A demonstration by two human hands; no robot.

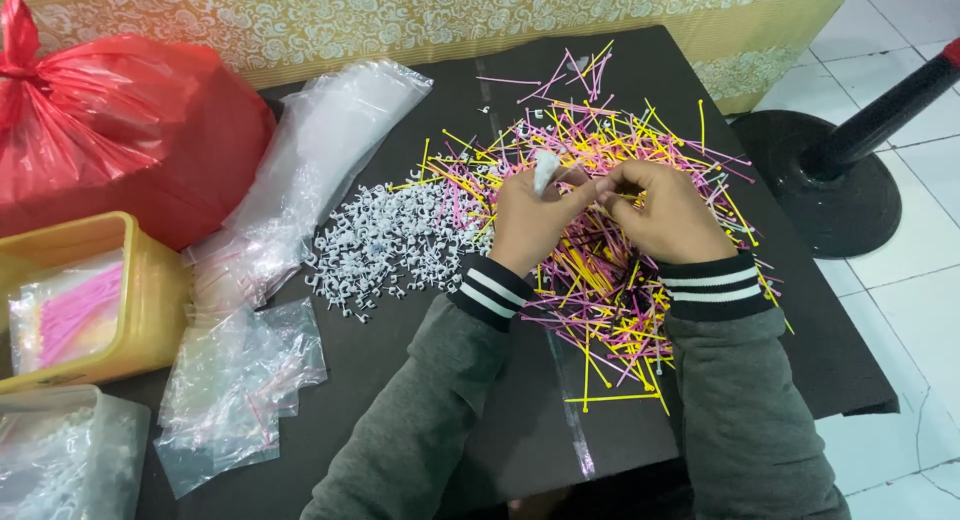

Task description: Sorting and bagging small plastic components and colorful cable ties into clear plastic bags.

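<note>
My left hand (528, 220) is closed around a small clear plastic bag (545, 170) with white bits in it, held above a spread heap of pink and yellow cable ties (610, 290). My right hand (668, 212) pinches a tie or two at the bag's mouth, its fingertips meeting those of the left hand. A pile of small white plastic clips (385, 245) lies just left of my left hand on the black table (400, 410). Both sleeves are grey with striped black-and-white cuffs.
Stacks of clear zip bags (235, 380) and a longer clear bag (320, 150) lie left of the clips. A yellow bin (150, 290) with packed pink ties stands at the left edge, a red sack (120, 130) behind it. A black stand base (820, 180) is on the tiled floor at right.
</note>
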